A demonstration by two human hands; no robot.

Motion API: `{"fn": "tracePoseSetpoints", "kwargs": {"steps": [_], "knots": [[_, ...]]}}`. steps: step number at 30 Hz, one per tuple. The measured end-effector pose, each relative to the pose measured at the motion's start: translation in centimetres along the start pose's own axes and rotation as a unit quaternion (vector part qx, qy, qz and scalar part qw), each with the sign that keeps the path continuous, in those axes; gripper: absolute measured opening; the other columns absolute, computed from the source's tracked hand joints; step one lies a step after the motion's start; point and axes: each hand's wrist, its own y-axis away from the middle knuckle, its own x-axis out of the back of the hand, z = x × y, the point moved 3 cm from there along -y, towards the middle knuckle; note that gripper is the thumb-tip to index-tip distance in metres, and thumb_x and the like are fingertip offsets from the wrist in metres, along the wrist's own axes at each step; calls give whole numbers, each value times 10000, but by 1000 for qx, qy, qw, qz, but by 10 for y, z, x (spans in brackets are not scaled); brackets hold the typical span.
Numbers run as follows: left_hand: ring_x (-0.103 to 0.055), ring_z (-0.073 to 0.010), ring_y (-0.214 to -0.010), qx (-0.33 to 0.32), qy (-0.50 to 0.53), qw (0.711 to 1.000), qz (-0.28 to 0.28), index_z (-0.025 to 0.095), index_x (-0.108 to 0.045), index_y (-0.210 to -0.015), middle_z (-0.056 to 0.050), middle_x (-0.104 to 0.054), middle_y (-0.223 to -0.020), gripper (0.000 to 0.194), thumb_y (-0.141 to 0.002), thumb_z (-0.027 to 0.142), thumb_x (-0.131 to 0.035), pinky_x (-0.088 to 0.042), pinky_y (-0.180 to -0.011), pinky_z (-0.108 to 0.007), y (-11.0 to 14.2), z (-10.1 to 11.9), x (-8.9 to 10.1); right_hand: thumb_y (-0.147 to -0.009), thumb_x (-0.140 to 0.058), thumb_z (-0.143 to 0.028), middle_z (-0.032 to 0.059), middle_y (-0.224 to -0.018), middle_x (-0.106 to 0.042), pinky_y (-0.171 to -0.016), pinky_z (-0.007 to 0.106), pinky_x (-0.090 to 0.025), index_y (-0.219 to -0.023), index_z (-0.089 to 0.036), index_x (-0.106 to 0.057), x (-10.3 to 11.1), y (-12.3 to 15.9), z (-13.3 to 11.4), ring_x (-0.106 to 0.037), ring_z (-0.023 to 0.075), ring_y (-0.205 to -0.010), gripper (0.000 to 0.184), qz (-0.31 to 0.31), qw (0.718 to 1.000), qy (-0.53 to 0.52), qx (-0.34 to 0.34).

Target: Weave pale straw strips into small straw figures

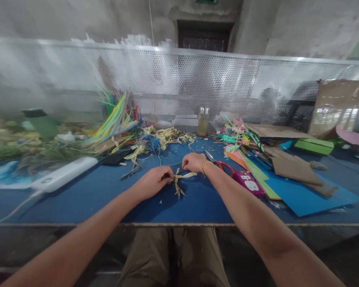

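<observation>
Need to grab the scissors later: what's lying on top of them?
The right hand and wrist cover the middle of the scissors. Blade tip and red handles show; the pivot is hidden.

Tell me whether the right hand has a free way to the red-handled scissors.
Probably yes. The red-handled scissors lie on the blue table just beside the right hand, by its wrist, with nothing between them. That hand does pinch a pale straw strip along with the left hand.
</observation>
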Motion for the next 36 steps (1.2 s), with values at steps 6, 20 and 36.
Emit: {"fn": "tracePoseSetpoints", "kwargs": {"steps": [6, 20, 36], "knots": [[-590, -166, -724, 12, 2, 1000, -21, 216, -575, -804, 7, -642, -763, 80, -827, 188, -504, -411, -684, -269, 2, -1, 2, -771, -639, -243, -36, -1019, -735, -937, 360, -369, -821, -303, -735, 1, 1, 2, -643, 186, -1013, 124, 8, 1000, 16, -5], [-599, -187, -915, -58, 8, 997, 57, 211, -582, -814, -38, -660, -954, 51, -838, 202, -538, -439, -821, -301, -12, 10, 3, -777, -672, -290, -40, -1059, -720, -899, 316, -376, -905, -333, -726, -3, -4, 5, -631, 179, -1036, 145, 12, 1000, 16, 12], [-651, -188, -720, 81, 152, 983, 61, 221, -530, -825, -12, -690, -759, 119, -809, 337, -556, -489, -651, -300, -20, -6, -9, -736, -687, -227, -39, -990, -747, -980, 370, -331, -821, -317, -749, 7, 0, 11, -644, 191, -1011, 138, -10, 1000, 27, 13]]}}
